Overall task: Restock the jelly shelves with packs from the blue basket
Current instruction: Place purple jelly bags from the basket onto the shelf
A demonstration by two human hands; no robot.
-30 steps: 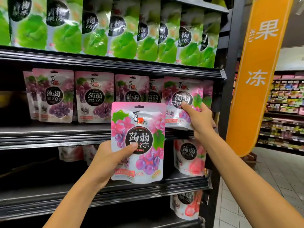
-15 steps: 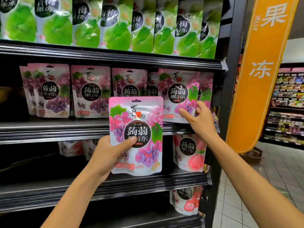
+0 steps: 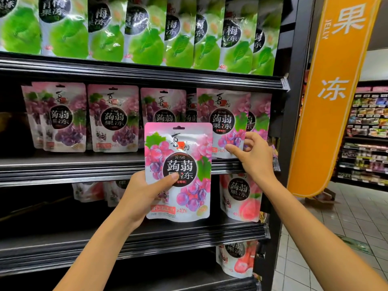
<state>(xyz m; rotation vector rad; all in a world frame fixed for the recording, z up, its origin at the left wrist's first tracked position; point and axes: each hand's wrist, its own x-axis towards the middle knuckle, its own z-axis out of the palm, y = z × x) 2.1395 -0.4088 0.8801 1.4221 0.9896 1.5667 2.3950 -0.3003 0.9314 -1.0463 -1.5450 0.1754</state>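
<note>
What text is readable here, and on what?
"jǔ ruò", "蒟蒻果冻", "≥40%": held grape pack, in the left hand.
"果冻", "JELLY": orange banner.
"青梅果冻": green packs above.
"蒟蒻果冻": shelf grape pack, pinched by the right hand.
Smaller print everywhere: unreadable.

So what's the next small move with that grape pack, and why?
Probably raise the grape jelly pack in the left hand onto the middle shelf, beside the matching pack the right hand pinches at its lower corner. That row shares its design, and it is not yet shelved.
</note>
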